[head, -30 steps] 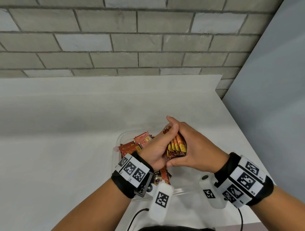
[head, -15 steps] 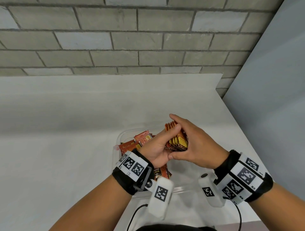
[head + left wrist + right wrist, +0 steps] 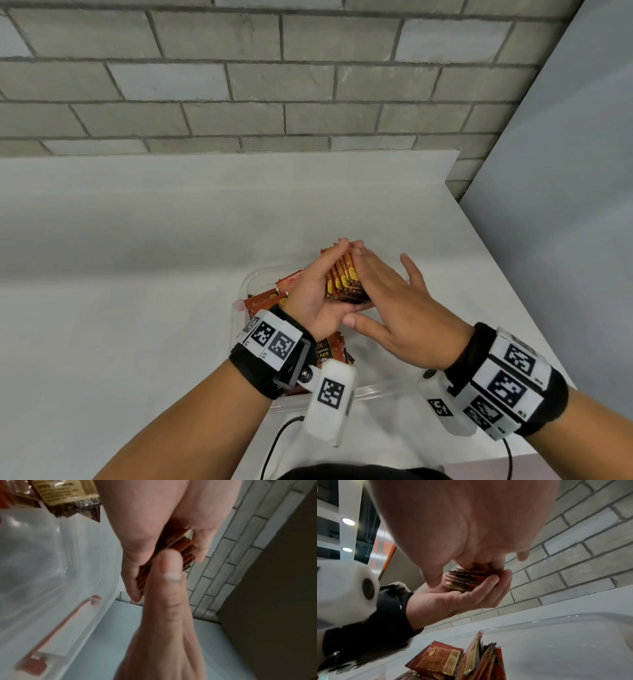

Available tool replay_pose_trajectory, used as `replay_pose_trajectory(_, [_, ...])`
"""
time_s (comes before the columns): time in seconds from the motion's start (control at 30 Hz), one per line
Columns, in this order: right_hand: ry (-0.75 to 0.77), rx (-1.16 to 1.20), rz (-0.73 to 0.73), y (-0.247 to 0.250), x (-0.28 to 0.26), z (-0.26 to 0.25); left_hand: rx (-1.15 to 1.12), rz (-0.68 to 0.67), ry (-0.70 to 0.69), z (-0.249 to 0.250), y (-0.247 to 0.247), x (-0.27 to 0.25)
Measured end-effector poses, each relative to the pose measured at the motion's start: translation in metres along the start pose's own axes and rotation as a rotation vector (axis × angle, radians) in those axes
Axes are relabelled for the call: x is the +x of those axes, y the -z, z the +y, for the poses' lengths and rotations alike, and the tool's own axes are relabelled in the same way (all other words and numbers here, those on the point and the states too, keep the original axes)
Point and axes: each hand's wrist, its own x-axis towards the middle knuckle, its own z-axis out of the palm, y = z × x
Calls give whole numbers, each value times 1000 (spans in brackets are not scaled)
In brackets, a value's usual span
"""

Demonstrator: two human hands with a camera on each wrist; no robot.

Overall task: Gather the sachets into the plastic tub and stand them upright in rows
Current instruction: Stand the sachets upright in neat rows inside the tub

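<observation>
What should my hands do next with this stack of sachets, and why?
Probably lower the stack into the bare right part of the tub and stand it on edge. Your left hand cradles it, your right hand lies flat against it, so it looks squared, and other sachets already fill the left.

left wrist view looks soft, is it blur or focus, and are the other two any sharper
Left wrist view: motion-smeared, the thumb and plastic tub both soft. Right wrist view: sharper, the sachets show serrated edges. Head view: crisp, wall lines bowed by the wide lens.
</observation>
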Motion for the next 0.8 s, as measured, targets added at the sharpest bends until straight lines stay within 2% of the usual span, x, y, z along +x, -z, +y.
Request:
replay_pose_trajectory(0.07, [7, 3, -16, -1, -2, 0, 87, 8, 6, 1, -1, 0])
replay_pose_trajectory(0.13, [39, 115, 9, 1, -3, 1, 148, 4, -3, 1, 3, 1])
replay_pose_trajectory(0.23, [76, 431, 304, 5, 0, 12, 144, -66, -7, 2, 9, -1])
replay_pose_trajectory(0.3, [-7, 521, 477, 9, 2, 18, 144, -98, -6, 1, 11, -2])
replay_pose_trajectory(0.33, [-68, 531, 491, 11, 3, 19, 149, -116, -13, 0, 13, -2])
replay_pose_trajectory(0.4, [-139, 598, 420, 14, 4, 20, 169, -152, -21, -1, 16, -2])
replay_pose_trajectory(0.53, [-199, 808, 339, 20, 4, 25, 148, -199, 1, -1, 18, -4])
replay_pose_trajectory(0.67, [-221, 894, 310, 18, 8, 26, 93, -156, 27, -3, 20, -6])
replay_pose_trajectory(0.73, [-217, 902, 343, 18, 10, 26, 72, -100, 57, -3, 19, -7])
replay_pose_trajectory(0.8, [-201, 917, 437, 19, 11, 26, 49, -53, 57, -1, 20, -8])
